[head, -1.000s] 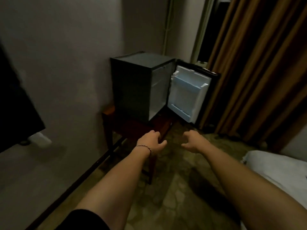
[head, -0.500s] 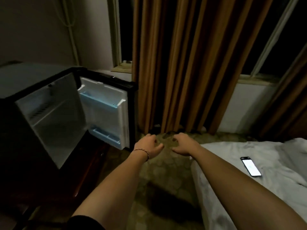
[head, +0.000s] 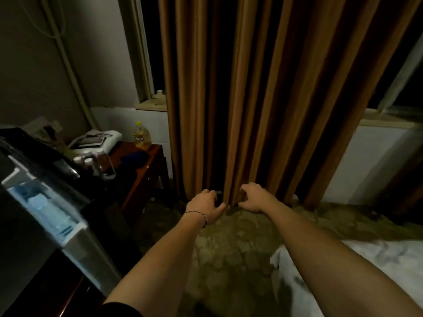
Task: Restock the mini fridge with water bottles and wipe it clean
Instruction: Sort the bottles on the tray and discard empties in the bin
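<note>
2 empty hands [head: 229, 203], 1 fridge door [head: 52, 216]

The curtain [head: 251, 99] is brown. Left of the curtain, a reddish-brown table [head: 146, 165] holds a yellow bottle [head: 142, 136] and a dark blue cloth [head: 134, 160]. The fridge door [head: 52, 216] is white inside. The floor [head: 231, 245] has greenish patches.

The view has swung right. The fridge door [head: 52, 216] now sits at the left edge. A side table [head: 146, 161] with bottles [head: 100, 165] has come into view.
</note>
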Tool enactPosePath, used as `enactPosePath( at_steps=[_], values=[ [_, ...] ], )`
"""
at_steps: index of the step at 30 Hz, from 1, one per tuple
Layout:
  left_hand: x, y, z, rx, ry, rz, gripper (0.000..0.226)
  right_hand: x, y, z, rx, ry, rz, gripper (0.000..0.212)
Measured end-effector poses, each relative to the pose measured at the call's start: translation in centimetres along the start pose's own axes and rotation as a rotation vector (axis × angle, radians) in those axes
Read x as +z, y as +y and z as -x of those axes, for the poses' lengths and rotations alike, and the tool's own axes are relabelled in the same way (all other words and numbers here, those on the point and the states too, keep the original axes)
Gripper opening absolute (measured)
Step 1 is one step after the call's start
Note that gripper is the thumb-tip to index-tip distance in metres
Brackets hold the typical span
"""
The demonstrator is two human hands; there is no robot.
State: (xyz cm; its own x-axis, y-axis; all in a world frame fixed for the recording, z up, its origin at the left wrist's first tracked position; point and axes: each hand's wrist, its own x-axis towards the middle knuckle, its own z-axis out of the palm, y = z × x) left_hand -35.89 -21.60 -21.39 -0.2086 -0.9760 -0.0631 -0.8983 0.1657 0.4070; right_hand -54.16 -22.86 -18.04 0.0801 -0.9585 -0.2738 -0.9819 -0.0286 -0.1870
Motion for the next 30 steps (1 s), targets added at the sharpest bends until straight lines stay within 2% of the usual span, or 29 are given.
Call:
enactPosePath(
  at_steps=[5,9,11,15,20,25,30],
  values=[
    [-2.4,-2.5,-10.4,-0.168,0.036,0.027,0.04,-4.4,-1.7,-13.6,-0.147,-0.022,0.031,0.052],
    [-5.8,-7.2,-15.1,-0.352,0.084,0.036,0.04,-6.6,-7.6,-22.4,-0.345,-0.066,0.067,0.044],
    [-7.5,-10.6,-16.4,-0.46,0.115,0.049,0.039,-6.6,-11.3,-26.0,-0.436,-0.104,0.105,0.049],
    [-10.8,-18.0,-18.0,-0.607,0.184,0.069,0.044,-6.8,-18.5,-32.1,-0.616,-0.127,0.155,0.058],
    [-13.6,-25.6,-19.2,-0.785,0.3,0.067,0.052,-7.0,-26.4,-38.6,-0.801,-0.168,0.258,0.046],
    [-15.3,-30.2,-18.2,-0.96,0.393,0.084,0.055,-7.1,-34.6,-42.5,-0.961,-0.185,0.266,0.041],
    [-16.3,-33.5,-17.8,-1.134,0.437,0.07,0.051,-5.5,-40.9,-44.5,-1.134,-0.252,0.226,0.047]
  ],
)
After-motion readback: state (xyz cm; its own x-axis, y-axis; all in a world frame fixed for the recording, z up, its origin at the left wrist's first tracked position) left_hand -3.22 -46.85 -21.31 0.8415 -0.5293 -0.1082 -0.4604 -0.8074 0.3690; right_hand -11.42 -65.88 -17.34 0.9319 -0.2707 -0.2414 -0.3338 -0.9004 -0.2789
